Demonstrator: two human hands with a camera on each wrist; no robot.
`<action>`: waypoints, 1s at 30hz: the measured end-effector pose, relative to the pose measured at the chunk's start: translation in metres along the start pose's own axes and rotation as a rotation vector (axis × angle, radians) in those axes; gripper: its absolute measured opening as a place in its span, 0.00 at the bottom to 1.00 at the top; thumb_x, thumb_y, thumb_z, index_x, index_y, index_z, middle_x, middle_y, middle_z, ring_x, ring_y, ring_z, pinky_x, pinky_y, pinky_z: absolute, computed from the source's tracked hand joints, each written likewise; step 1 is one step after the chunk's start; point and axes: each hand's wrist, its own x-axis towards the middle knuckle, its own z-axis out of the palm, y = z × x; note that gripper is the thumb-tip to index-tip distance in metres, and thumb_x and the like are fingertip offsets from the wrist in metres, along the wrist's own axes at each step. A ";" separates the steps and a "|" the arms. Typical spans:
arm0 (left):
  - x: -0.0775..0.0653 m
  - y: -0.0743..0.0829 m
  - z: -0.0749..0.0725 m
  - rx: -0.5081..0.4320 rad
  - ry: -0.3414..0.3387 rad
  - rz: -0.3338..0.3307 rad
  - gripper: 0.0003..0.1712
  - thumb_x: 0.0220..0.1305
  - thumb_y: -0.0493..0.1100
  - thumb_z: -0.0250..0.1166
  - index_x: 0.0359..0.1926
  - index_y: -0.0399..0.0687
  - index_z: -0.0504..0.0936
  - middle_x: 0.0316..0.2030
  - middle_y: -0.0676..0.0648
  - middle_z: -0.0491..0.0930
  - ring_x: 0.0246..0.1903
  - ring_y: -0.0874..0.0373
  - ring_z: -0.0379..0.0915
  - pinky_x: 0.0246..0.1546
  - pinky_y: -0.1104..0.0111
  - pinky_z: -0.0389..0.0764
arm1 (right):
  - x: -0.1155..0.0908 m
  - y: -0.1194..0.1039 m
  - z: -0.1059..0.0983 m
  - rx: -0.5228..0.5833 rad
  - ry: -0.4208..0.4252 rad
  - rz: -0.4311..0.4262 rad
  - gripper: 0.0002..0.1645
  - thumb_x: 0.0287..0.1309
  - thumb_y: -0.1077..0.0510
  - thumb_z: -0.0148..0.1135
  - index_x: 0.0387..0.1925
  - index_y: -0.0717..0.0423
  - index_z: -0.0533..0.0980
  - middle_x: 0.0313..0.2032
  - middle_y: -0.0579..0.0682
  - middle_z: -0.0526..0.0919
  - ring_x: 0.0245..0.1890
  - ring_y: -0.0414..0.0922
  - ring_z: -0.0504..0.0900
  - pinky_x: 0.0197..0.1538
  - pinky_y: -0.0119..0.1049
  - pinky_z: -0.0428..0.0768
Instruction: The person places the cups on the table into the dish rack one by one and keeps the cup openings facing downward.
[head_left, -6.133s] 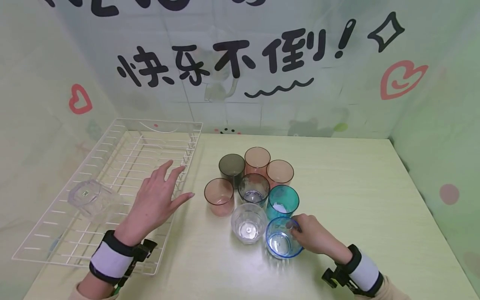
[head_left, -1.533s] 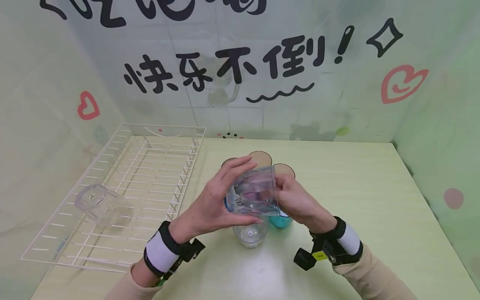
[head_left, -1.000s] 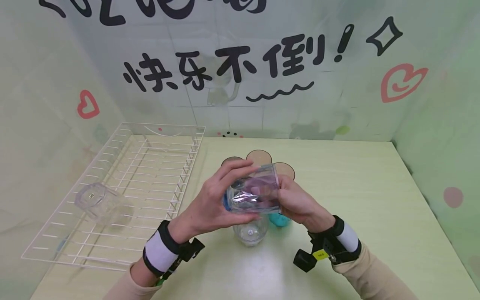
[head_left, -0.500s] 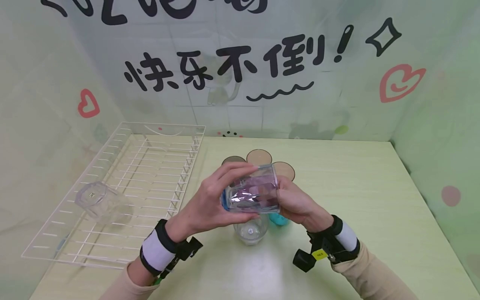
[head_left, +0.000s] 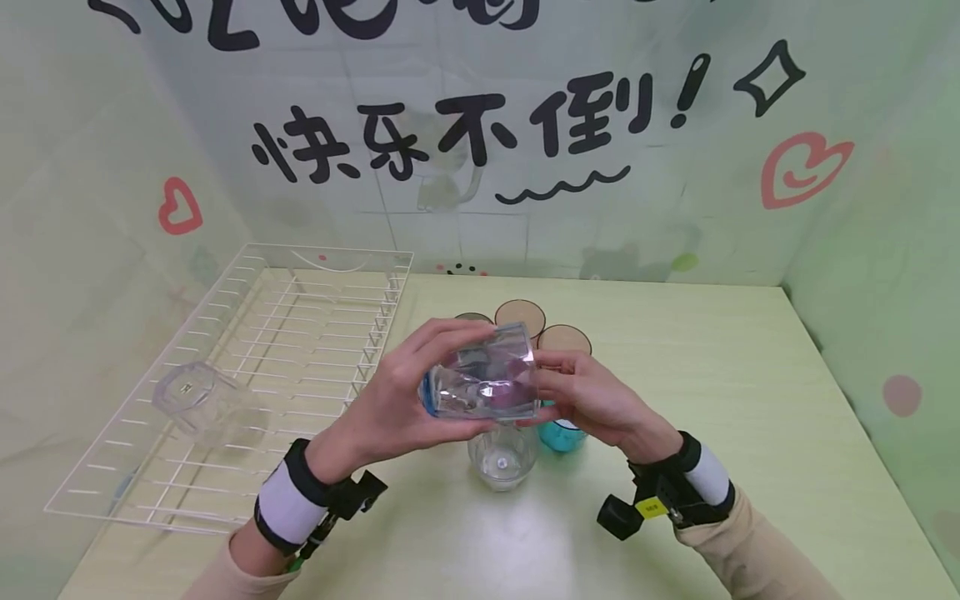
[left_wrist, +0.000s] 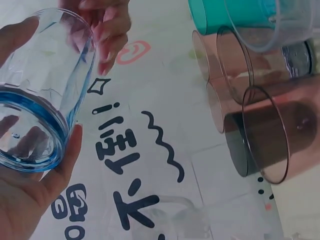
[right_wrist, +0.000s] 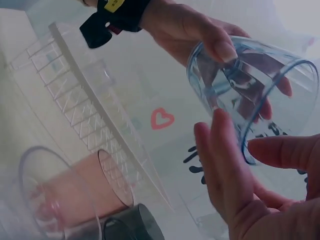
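Note:
A clear glass with a blue-tinted base (head_left: 480, 392) lies on its side in the air above the table, its mouth to the right. My left hand (head_left: 382, 404) grips it near the base, fingers over the top and thumb beneath. At the mouth is my right hand (head_left: 600, 400), its fingers fairly straight and thumb and fingers spread beside the rim in the right wrist view. Below stand a clear glass (head_left: 502, 462) and a teal glass (head_left: 562, 437). Behind are two peach glasses (head_left: 564, 337) and a dark grey one (head_left: 474, 317), partly hidden.
A white wire rack (head_left: 251, 340) occupies the table's left side. One clear faceted glass (head_left: 197, 396) lies on it, base toward the camera. Another pinkish glass (left_wrist: 302, 125) shows in the left wrist view. A printed cloth backdrop (head_left: 480, 225) rises behind the table.
The blue-based glass was lifted off the table and tipped sideways between both hands. In the last half second, it moved left with my left hand, while my right hand's fingers straightened at the rim.

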 end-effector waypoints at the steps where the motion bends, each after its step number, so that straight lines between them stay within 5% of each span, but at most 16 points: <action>1: -0.001 0.000 -0.002 0.011 0.003 -0.005 0.50 0.36 0.36 0.84 0.63 0.39 0.70 0.60 0.42 0.71 0.55 0.50 0.70 0.42 0.61 0.79 | 0.000 0.000 -0.001 -0.031 0.008 -0.003 0.20 0.70 0.65 0.51 0.57 0.77 0.70 0.46 0.57 0.82 0.44 0.49 0.83 0.45 0.45 0.82; 7: -0.005 0.000 -0.018 0.090 0.048 -0.006 0.51 0.32 0.35 0.84 0.63 0.38 0.71 0.58 0.41 0.73 0.53 0.50 0.72 0.41 0.61 0.79 | -0.005 -0.003 -0.006 -0.243 0.058 -0.014 0.21 0.71 0.61 0.54 0.59 0.72 0.71 0.48 0.61 0.81 0.44 0.56 0.82 0.43 0.47 0.83; 14: -0.010 -0.001 -0.042 0.211 0.091 -0.033 0.51 0.34 0.36 0.83 0.64 0.39 0.71 0.58 0.41 0.74 0.53 0.50 0.72 0.42 0.61 0.79 | -0.008 -0.005 -0.007 -0.326 0.085 -0.043 0.18 0.71 0.63 0.53 0.56 0.72 0.73 0.45 0.64 0.83 0.41 0.55 0.84 0.38 0.45 0.84; 22: -0.021 -0.005 -0.073 0.343 0.160 -0.113 0.45 0.51 0.63 0.73 0.63 0.41 0.74 0.56 0.42 0.76 0.49 0.50 0.72 0.44 0.72 0.74 | -0.012 -0.004 -0.011 -0.343 0.114 -0.061 0.16 0.69 0.65 0.55 0.53 0.73 0.74 0.43 0.69 0.81 0.37 0.53 0.85 0.35 0.43 0.84; 30: -0.035 -0.017 -0.101 0.499 0.194 -0.154 0.49 0.53 0.74 0.64 0.62 0.39 0.75 0.54 0.40 0.77 0.48 0.47 0.72 0.40 0.77 0.69 | -0.015 -0.002 -0.015 -0.365 0.149 -0.051 0.15 0.69 0.66 0.54 0.51 0.73 0.75 0.40 0.62 0.84 0.38 0.61 0.83 0.35 0.42 0.84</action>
